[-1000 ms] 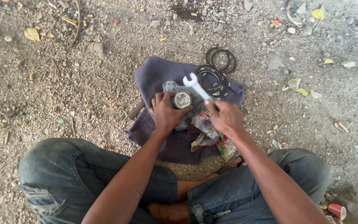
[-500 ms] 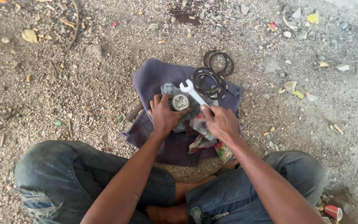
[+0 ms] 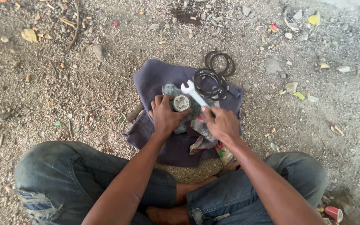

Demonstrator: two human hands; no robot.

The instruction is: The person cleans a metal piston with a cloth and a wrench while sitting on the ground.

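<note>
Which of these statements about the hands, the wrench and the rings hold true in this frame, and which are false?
1. The right hand holds an open-ended wrench. True.
2. The left hand rests flat on the gravel, away from any part. False: it grips a small round metal part on the cloth.
3. The work lies on a purple cloth spread on the ground. True.
4. The dark rings lie beside the person's knee. False: they lie at the far edge of the cloth, beyond the wrench.
5. The wrench's open end points toward the person. False: it points away, toward the rings.
</note>
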